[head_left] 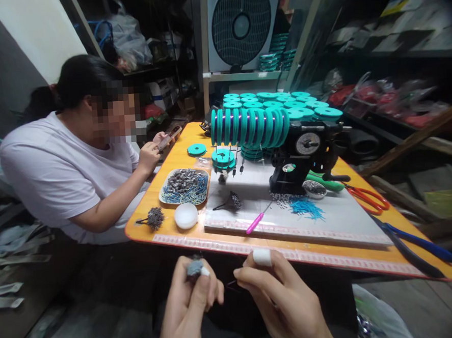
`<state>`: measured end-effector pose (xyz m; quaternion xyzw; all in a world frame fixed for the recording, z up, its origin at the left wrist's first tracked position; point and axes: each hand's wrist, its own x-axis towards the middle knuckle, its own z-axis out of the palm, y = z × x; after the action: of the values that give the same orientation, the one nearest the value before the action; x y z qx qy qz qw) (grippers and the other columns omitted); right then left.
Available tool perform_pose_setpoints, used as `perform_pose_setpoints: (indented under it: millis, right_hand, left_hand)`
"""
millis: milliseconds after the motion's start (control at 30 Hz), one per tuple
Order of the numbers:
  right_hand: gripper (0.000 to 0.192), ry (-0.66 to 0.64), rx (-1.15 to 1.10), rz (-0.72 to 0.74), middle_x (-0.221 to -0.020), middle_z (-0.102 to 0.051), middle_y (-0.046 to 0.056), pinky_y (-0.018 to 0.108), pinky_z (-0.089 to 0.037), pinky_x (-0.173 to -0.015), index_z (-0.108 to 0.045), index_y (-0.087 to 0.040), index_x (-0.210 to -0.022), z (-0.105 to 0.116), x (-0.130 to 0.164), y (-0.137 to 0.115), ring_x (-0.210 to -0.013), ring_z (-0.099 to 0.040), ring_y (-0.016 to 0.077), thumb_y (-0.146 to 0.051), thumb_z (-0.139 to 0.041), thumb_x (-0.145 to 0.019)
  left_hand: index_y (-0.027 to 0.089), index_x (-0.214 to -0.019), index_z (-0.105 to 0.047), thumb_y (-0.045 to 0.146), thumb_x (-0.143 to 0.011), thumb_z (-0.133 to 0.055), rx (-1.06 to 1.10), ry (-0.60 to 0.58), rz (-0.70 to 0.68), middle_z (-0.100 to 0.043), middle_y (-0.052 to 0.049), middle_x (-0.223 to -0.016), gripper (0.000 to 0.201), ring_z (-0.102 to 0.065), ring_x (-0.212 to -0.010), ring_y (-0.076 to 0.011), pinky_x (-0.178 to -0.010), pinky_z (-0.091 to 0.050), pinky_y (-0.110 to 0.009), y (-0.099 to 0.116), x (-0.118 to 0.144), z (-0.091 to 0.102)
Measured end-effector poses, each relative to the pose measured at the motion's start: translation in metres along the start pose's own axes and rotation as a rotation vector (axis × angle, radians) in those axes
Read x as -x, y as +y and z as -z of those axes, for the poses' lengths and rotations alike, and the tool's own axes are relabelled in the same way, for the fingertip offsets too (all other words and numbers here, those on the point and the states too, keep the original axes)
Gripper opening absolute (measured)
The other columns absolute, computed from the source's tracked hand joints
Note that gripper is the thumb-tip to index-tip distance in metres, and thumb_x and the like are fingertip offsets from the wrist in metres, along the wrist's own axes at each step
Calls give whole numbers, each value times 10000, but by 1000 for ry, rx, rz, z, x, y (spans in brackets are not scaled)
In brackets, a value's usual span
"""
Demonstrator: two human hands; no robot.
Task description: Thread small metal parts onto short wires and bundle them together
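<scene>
My left hand is closed around a small grey bundle of beads, held below the front edge of the orange table. My right hand pinches a thin dark wire between thumb and forefinger, its tip close to the left hand; white tape wraps one finger. On the white board lie a pink-handled needle tool, a dark bead cluster and loose blue sticks.
A winding machine carries a row of teal spools. A tray of beads and blue sticks, a white lid, orange scissors and blue pliers lie on the table. A person in a white shirt sits at left with a phone.
</scene>
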<state>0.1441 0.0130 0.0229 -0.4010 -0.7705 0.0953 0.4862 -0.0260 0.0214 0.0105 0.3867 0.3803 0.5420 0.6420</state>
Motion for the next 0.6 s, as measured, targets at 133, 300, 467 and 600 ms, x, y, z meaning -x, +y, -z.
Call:
perform_pose_setpoints:
  millis: [133, 300, 467, 600]
  right_hand:
    - [343, -9, 76, 46, -986, -518, 85, 121, -522, -805, -613, -142, -1142, 1, 3, 0, -915, -565, 67, 48, -505, -877]
    - [320, -21, 97, 50, -982, -519, 92, 127, -533, -786, -611, -145, -1139, 2, 5, 3, -904, -568, 72, 25, -499, -892]
    - [214, -4, 69, 85, -947, -551, 83, 148, -539, -748, -636, -157, -1076, -3, 0, -2, -868, -583, 78, -51, -541, -916]
    - [102, 136, 76, 175, -873, -564, 70, 236, -543, -782, -665, -146, -912, -5, -11, -6, -908, -578, 116, -98, -575, -912]
  left_hand:
    - [148, -953, -624, 622, -803, -691, -63, -49, 208, -375, 39, -680, 502, -365, -605, -47, -580, -355, -176, -6, 4, -8]
    - [142, -847, -664, 581, -723, -782, -293, 190, 159, -550, -33, -860, 471, -514, -780, -101, -703, -453, -187, -9, 7, -5]
    - [147, -714, -547, 605, -649, -821, 40, -84, 299, -423, 28, -648, 538, -360, -562, -46, -538, -287, -183, 1, 8, -7]
    - [154, -587, -493, 501, -736, -798, 1, -95, 97, -404, 14, -605, 486, -403, -555, -68, -546, -312, -213, 2, 8, -8]
